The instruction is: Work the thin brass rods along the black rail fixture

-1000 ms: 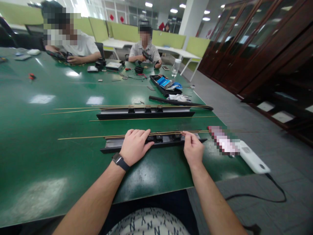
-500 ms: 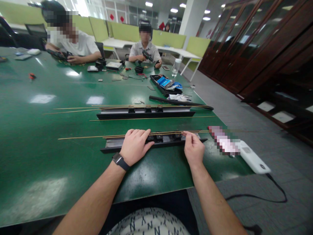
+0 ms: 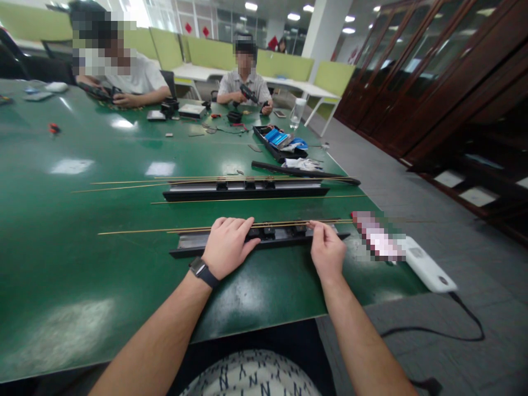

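My left hand (image 3: 228, 246) lies across a black and silver metal channel rail (image 3: 193, 242), its fingers bent over the far edge and the thumb along the near side. It grips the rail and the rods under it. My right hand (image 3: 329, 248) pinches a thin brass-coloured rod (image 3: 284, 224) between thumb and fingertips, above the rail's right part. Small black blocks (image 3: 269, 231) sit inside the channel between my hands. More thin rods run along the far side, sticking out past both rail ends. My left palm hides part of the rail.
A second rail (image 3: 247, 193) with rods on it lies farther back. Beyond are a black bar (image 3: 305, 173), white gloves (image 3: 303, 164) and a black tray (image 3: 274, 152). A phone (image 3: 377, 236) and white power bank (image 3: 429, 265) lie at right. Two people sit across the green table (image 3: 124, 286).
The thin rods along the near rail have shifted slightly lengthwise; one end reaches a little farther left, another farther right. Both my hands stay almost in place.
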Demonstrator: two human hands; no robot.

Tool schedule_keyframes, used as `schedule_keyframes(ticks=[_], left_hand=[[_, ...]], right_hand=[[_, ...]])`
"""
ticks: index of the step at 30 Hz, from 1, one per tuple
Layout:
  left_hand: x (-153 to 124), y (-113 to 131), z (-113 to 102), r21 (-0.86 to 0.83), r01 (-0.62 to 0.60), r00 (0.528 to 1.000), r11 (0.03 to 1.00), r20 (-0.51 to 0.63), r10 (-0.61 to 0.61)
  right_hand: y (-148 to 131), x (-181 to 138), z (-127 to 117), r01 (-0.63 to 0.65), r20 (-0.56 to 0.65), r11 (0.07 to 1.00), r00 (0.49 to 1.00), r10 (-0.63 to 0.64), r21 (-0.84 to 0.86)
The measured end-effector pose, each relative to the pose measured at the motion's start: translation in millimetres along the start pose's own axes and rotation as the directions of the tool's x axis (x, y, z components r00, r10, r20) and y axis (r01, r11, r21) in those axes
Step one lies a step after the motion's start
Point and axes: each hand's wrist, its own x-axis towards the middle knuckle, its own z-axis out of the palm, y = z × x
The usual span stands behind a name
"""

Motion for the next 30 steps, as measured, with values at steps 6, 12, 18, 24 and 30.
schedule_keyframes(ticks=[6, 12, 18, 24, 30], left_hand=[[0.1, 0.3, 0.0, 0.007, -0.001, 1.0, 1.0, 0.006, 0.001], [-0.4, -0.4, 1.0, -0.004, 0.001, 1.0, 1.0, 0.001, -0.001], [0.1, 0.4, 0.0, -0.009, 0.008, 1.0, 1.0, 0.004, -0.008], [0.2, -0.6, 0.6, 0.0, -0.005, 1.0, 1.0, 0.002, 0.005], [-0.5, -0.1, 0.9, 0.008, -0.007, 1.0, 1.0, -0.002, 0.007]], right_hand=[[-3.5, -0.7, 0.3, 0.021, 0.037, 1.0, 0.999, -0.022, 0.013], [-0.1, 0.5, 0.5, -0.027, -0.031, 1.0, 0.999, 0.027, 0.001], [-3.5, -0.9, -0.1, 0.02, 0.043, 1.0, 0.999, -0.02, -0.003], [-2.3, 0.4, 0.3, 0.002, -0.003, 1.0, 1.0, -0.002, 0.01], [-1.5, 0.1, -0.5, -0.004, -0.008, 1.0, 1.0, 0.004, -0.01]])
